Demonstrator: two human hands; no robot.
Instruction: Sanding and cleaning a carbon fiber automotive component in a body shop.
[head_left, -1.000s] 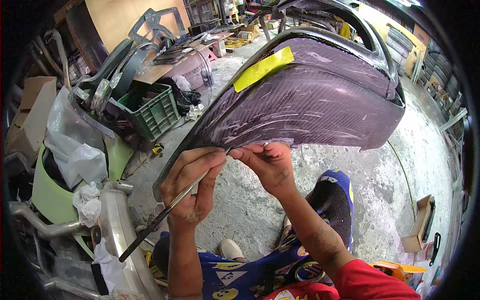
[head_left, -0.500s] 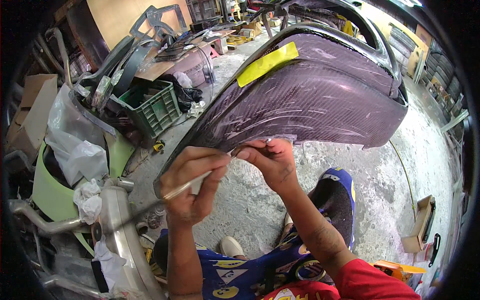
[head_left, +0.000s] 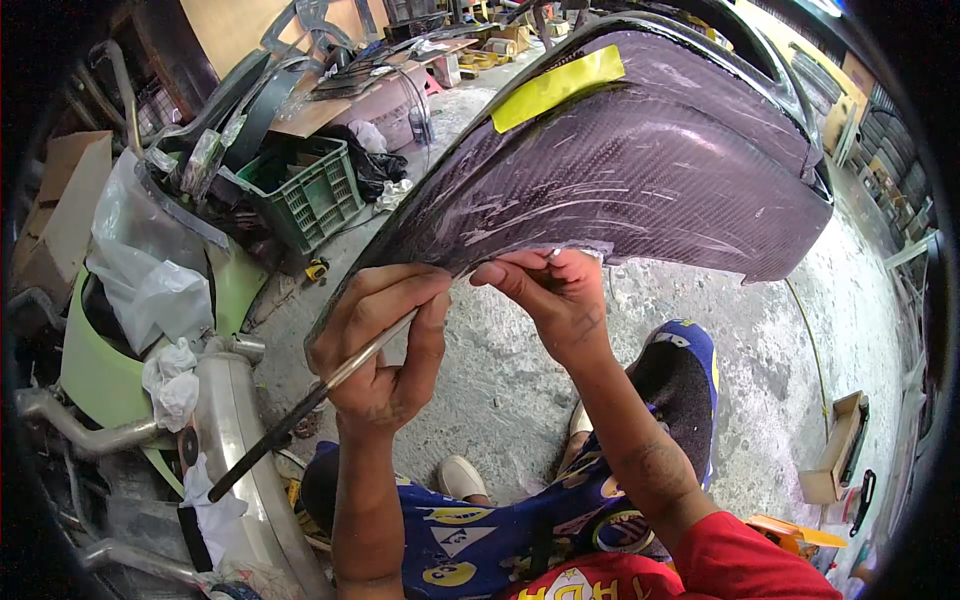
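In my left hand [head_left: 375, 345] is a slim brush [head_left: 280, 428] with a dark handle and a silvery metal collar. Its handle slants down to the left; the tip is hidden by my fingers. My right hand [head_left: 555, 300] is beside it, at the lower edge of a carbon-fibre car body panel [head_left: 640, 190]. Its fingers are curled and the thumb points toward the left hand; what they pinch, if anything, is hidden. Scratches and whitish scuffs mark the panel, and a strip of yellow tape [head_left: 558, 88] sticks near its top edge.
To the left are a green plastic crate [head_left: 315, 205], a silver exhaust muffler [head_left: 240, 450], a light green panel [head_left: 110, 360] and clear plastic sheeting [head_left: 150, 290]. A wooden box [head_left: 835, 460] lies on the concrete floor at the right. Tyres [head_left: 885, 150] are stacked far right.
My hands have drawn slightly apart, the right thumb and finger away from the left fingertips. The brush handle, blurred before, now shows sharply. The panel sits a little higher in view.
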